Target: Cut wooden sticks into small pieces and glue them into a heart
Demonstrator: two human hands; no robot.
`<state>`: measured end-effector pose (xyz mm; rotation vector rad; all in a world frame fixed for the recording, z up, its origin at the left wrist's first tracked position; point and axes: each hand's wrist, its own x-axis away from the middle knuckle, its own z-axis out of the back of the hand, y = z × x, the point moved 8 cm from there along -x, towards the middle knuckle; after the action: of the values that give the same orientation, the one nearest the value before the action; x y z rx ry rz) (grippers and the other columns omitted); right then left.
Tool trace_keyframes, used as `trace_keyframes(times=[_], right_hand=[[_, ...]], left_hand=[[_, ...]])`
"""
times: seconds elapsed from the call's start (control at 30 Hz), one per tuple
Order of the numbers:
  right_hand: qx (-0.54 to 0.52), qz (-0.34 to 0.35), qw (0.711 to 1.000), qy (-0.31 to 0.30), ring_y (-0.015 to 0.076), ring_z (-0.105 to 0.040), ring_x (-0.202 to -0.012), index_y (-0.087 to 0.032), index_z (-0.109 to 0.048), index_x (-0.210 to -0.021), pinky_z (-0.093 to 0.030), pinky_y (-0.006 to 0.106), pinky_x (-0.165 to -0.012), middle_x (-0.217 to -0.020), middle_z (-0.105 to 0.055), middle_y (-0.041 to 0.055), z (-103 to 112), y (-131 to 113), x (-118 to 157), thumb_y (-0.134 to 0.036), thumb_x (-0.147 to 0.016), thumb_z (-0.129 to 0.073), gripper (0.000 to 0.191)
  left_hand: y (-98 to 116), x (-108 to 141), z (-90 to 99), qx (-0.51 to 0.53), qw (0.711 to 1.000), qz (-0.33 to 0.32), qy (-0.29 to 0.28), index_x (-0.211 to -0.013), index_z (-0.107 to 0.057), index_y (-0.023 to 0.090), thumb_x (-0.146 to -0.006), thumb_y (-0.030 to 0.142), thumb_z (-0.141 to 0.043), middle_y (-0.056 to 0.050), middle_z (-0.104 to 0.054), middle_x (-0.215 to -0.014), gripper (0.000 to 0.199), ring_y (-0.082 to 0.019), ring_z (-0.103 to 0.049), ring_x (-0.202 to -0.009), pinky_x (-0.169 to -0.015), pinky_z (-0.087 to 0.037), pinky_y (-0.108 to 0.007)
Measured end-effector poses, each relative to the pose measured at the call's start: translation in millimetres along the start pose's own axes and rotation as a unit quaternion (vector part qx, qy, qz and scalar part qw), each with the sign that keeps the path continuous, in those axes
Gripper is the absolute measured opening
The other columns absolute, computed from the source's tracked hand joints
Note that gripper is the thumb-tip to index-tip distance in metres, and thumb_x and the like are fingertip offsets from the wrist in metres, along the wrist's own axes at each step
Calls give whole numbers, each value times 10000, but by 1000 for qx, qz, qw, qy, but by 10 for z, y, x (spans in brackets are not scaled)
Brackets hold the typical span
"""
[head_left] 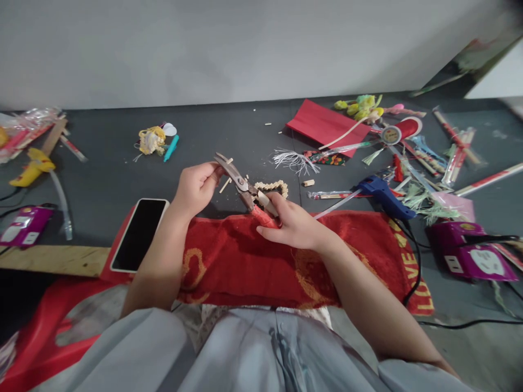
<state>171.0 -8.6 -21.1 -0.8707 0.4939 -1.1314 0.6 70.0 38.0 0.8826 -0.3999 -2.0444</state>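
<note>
right palm (pixel 292 223) hides pliers' red handles (pixel 265 218)

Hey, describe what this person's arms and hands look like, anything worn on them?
Both forearms are bare to the elbow. The left hand and right hand wear no gloves, and no rings, watch or bracelet show. Light grey-blue clothing fills the bottom of the view.

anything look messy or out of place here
Small wooden offcuts and crumbs lie scattered on the dark surface beyond the cutters. The phone lies half on the red towel, half off.
</note>
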Motion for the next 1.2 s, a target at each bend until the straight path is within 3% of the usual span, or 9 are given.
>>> trace_keyframes(times=[0.2,0.3,0.37,0.43,0.53,0.67,0.87,1.07,1.2], right_hand=[[-28,-18,999,-2,186,-498,-689,-242,-373,-942,-393,329,-674,-755,-493,-8,-29,39,-23,-540,-743,-566,406],[-72,-34,997,11,170,-450,-686,-241,-379,-937,-367,329,-676,-746,-451,-22,-39,68,-38,-575,-738,-561,429],[-110,-41,993,32,163,-429,-688,-238,-385,-958,-355,326,-679,-739,-432,-32,-50,98,-49,-581,-735,-572,450],[-147,-45,987,55,158,-423,-695,-234,-399,-982,-353,327,-683,-741,-426,-36,-75,140,-61,-585,-734,-594,472],[-206,-27,974,87,150,-429,-717,-226,-425,-991,-385,335,-705,-764,-439,-34,-115,179,-78,-579,-750,-624,471],[-277,23,956,92,167,-528,-815,-205,-446,-1073,-463,357,-781,-912,-571,27,-172,151,-99,-527,-787,-639,471],[-282,93,952,68,231,-624,-1105,-201,-400,-1244,-500,415,-983,-1233,-631,141,-237,87,-109,-463,-820,-631,550],[-219,84,970,66,241,-638,-995,-222,-411,-1199,-518,458,-937,-1109,-675,118,-254,143,-112,-515,-852,-589,488],[-194,83,976,58,267,-647,-1047,-205,-398,-1257,-521,473,-940,-1188,-660,155,-248,129,-108,-504,-852,-563,529]], left_hand=[[0,13,-40,11,999,-1,44,-659,-588,183,-957,341,-501,14,-548,-522,348,-93,-509,-502,-533,-373,-234],[-116,57,-70,101,987,51,116,-948,-682,178,-958,480,-528,-9,-667,-689,339,-102,-611,-601,-619,-480,-232],[-188,95,-149,186,969,86,136,-1172,-642,175,-896,596,-593,-44,-718,-851,506,-124,-667,-690,-669,-538,-254],[-201,121,-306,261,953,121,95,-1255,-601,170,-832,677,-631,-74,-728,-949,661,-150,-694,-740,-679,-568,-285],[-72,188,-616,335,924,179,-55,-1239,-617,149,-793,724,-639,-122,-738,-1067,728,-220,-723,-910,-802,-594,-367],[241,279,-785,360,900,166,-183,-1159,-665,160,-751,680,-718,-121,-732,-1128,663,-274,-687,-1117,-1005,-534,-423],[325,305,-820,384,885,164,-207,-981,-677,180,-660,525,-854,-48,-730,-970,504,-216,-711,-941,-913,-561,-364],[251,365,-920,451,848,209,-184,-1151,-670,175,-627,494,-886,-79,-732,-1050,650,-204,-711,-931,-871,-557,-333],[268,374,-920,456,846,213,-177,-1076,-689,173,-624,473,-890,-57,-740,-979,579,-191,-711,-892,-843,-563,-316]])
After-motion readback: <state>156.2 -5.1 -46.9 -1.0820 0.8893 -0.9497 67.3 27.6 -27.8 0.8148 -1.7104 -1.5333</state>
